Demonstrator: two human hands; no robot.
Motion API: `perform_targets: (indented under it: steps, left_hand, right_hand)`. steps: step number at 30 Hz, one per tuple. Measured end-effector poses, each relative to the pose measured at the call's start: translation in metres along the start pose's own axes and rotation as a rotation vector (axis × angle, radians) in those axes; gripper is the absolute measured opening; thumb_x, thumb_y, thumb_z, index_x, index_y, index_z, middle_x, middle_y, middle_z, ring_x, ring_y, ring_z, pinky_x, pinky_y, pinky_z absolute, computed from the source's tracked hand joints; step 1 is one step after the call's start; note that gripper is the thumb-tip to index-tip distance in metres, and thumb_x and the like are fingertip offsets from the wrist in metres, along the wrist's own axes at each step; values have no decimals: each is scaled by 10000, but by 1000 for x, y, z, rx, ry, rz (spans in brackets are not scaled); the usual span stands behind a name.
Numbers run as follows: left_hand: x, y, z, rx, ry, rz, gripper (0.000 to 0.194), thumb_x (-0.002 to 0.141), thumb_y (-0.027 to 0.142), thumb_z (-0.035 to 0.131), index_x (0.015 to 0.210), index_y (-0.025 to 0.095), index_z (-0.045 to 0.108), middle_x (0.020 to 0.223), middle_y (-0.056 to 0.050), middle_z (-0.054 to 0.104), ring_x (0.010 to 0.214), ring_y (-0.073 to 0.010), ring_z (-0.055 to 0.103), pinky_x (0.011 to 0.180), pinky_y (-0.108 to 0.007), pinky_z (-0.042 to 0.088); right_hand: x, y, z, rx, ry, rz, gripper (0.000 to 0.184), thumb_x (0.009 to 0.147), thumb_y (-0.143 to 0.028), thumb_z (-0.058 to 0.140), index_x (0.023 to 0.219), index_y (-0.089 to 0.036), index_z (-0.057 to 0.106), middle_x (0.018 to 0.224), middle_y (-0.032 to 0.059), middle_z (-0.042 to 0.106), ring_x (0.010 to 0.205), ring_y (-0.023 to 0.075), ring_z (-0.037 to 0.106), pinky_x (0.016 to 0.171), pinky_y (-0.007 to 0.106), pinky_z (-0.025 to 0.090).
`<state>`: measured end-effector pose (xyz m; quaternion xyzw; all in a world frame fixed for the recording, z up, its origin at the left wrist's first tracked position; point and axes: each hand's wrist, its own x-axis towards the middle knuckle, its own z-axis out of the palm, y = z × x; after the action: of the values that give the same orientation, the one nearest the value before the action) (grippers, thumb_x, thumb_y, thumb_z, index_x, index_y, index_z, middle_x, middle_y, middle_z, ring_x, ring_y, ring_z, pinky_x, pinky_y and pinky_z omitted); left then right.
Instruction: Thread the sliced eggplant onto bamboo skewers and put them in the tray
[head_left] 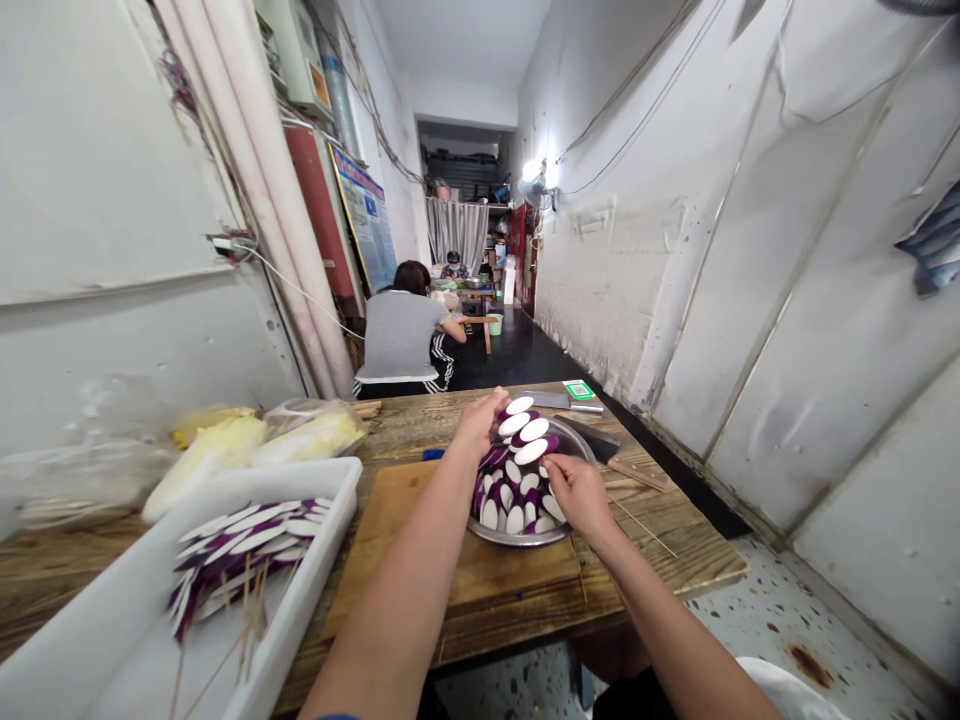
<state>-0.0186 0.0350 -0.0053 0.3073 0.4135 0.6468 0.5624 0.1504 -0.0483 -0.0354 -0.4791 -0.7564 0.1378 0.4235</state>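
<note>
Over the metal bowl (517,540) hangs a short row of skewered eggplant slices (531,452), white-fleshed with purple skin. At the row's far left end my left hand (480,425) has its fingers closed on the slices. My right hand (579,492) pinches at the near end of the row, where its fingers hide most of the skewer. A thin stick (645,528) shows beyond the right hand; whether it is the same skewer I cannot tell. Loose eggplant slices (514,518) fill the bowl, which stands partly on a wooden cutting board (397,520).
Left of the board, a white tub (346,490) holds several skewers of eggplant slices (247,540). Plastic bags (217,450) lie behind it. Beyond the bowl are a cleaver (544,400) and a wooden-handled knife (637,473). A person in grey (401,330) sits past the table.
</note>
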Motion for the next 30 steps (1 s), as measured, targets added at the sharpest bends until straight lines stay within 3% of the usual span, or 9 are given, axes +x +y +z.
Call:
perform_targets:
  steps: [2,5,9,15,18,22,28,30]
  left_hand:
    - [-4,8,1,98,14,76,309,581,356,756,760,118,673,726,-64,658,566,-103,555,472,-185,361]
    - [-8,15,1,231,-57,152,302,544,350,773,705,106,695,709,-77,668,567,-116,549,516,-209,389]
    - [-8,13,0,293,-138,145,280,517,298,787,687,91,704,684,-88,666,548,-116,543,525,-218,394]
    - [-5,-5,2,147,-14,146,248,446,161,810,645,81,686,688,-106,664,604,-144,587,620,-252,444]
    - [-3,-11,3,57,62,172,228,476,162,799,657,97,677,697,-84,662,623,-133,592,640,-246,454]
    - [3,-12,-3,-97,55,102,201,550,209,768,675,107,649,674,-59,646,588,-121,580,587,-240,456]
    - [5,-16,-7,62,190,51,193,621,276,725,675,111,639,667,-54,641,552,-99,561,456,-174,340]
    - [2,-17,-4,64,123,74,254,627,345,716,717,117,650,687,-52,648,575,-104,564,482,-179,358]
  right_hand:
    - [0,0,0,-6,-20,-13,312,855,-297,400,853,-192,693,784,53,695,685,168,609,619,235,414]
    - [0,0,0,-23,-52,-32,303,852,-282,404,834,-196,694,769,43,694,669,162,606,607,228,399]
    - [1,-1,-1,-32,-91,-41,306,857,-280,396,818,-196,688,735,34,687,653,155,602,598,218,387]
    - [1,-3,-2,-74,-105,-67,305,851,-271,401,748,-204,680,687,23,676,643,145,596,596,208,370]
    - [1,-3,-1,-91,-101,-51,303,850,-272,400,759,-205,682,688,23,677,645,146,596,587,208,365]
    - [-1,-3,0,-84,-87,-39,302,854,-280,397,803,-207,685,707,26,681,632,150,594,580,213,372]
    - [-4,1,1,58,79,11,302,856,-305,404,888,-174,674,805,56,696,699,172,619,640,232,427]
    - [-4,3,2,80,83,-7,300,853,-313,413,900,-176,675,846,61,700,737,181,627,674,245,439]
